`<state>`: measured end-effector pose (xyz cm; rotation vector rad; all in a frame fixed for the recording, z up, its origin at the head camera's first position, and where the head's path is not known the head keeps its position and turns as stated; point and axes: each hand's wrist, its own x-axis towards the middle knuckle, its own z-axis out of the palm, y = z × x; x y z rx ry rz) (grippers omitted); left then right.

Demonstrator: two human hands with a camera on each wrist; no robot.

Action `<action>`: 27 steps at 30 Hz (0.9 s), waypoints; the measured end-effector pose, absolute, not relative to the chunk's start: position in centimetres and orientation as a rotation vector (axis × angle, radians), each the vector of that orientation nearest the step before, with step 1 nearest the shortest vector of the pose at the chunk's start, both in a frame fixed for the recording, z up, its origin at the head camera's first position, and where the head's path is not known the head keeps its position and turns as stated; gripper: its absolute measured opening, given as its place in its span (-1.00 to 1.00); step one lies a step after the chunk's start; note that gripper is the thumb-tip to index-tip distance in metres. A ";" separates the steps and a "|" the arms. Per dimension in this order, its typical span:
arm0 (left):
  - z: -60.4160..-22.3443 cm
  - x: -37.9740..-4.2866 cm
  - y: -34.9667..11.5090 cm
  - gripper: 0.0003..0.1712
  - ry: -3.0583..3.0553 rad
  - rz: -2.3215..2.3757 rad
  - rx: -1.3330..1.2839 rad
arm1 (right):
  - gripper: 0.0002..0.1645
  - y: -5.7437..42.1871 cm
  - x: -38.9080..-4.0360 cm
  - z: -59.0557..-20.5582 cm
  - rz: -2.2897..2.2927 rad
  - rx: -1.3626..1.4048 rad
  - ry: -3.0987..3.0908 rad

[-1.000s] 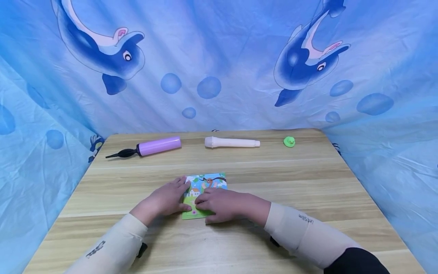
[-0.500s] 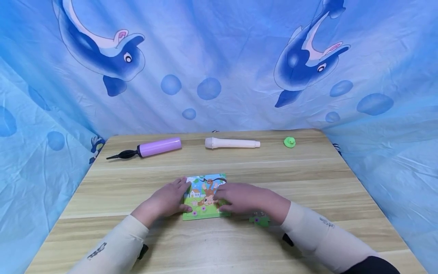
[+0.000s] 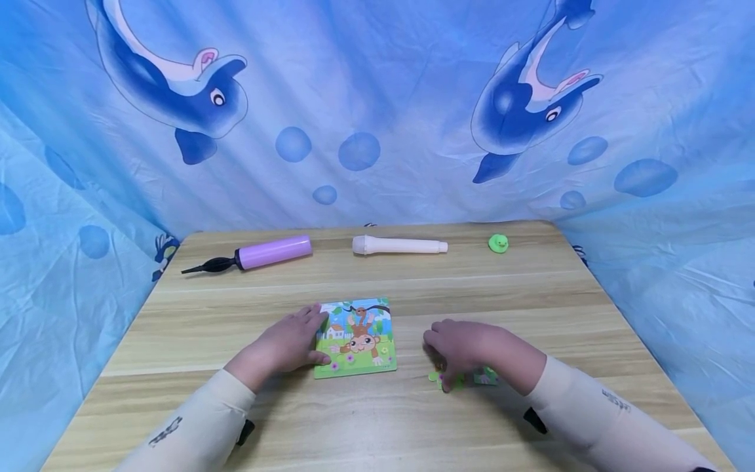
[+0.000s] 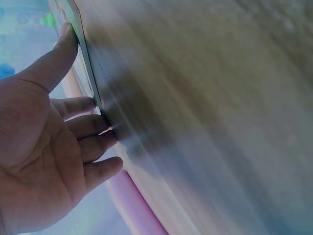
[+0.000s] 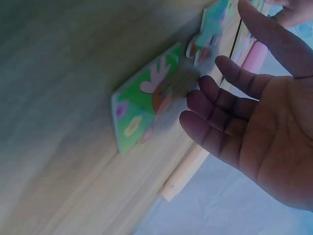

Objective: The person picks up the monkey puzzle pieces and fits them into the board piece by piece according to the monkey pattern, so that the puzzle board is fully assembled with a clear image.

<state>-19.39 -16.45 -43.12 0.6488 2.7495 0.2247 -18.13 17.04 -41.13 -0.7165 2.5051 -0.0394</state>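
Note:
A square picture puzzle [image 3: 361,342] with a monkey, a house and flowers lies flat on the table. My left hand [image 3: 290,343] rests at its left edge, thumb low and fingers higher up; in the left wrist view the fingers [image 4: 90,127] extend along that edge. To the right of the puzzle, my right hand [image 3: 463,346] is over loose puzzle pieces and partly hides them. One green piece [image 3: 486,376] shows beside the palm. In the right wrist view, a green corner piece [image 5: 128,110] and another piece [image 5: 217,22] lie just past the loosely bent fingers, which hold nothing.
Along the back of the wooden table [image 3: 377,426] lie a purple balloon pump [image 3: 274,252] with a black nozzle, a white toy microphone [image 3: 404,246] and a small green rubber duck [image 3: 498,244]. A blue curtain [image 3: 377,98] with dolphins hangs behind.
My right hand has left the puzzle and moved right, over the loose pieces. The puzzle's lower right part, covered before, now shows. My left hand has stayed at the left edge.

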 end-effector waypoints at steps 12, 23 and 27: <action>-43.1 -19.4 -16.5 0.01 2.753 0.218 0.655 | -0.67 17.1 -17.8 -41.8 -0.042 -0.838 2.572; -43.3 -19.3 -16.6 0.01 2.757 0.218 0.659 | -0.63 16.1 -17.7 -42.2 -0.092 -0.958 2.611; -43.3 -19.3 -16.6 0.01 2.756 0.227 0.654 | -0.63 15.0 -18.0 -41.8 -0.149 -1.059 2.634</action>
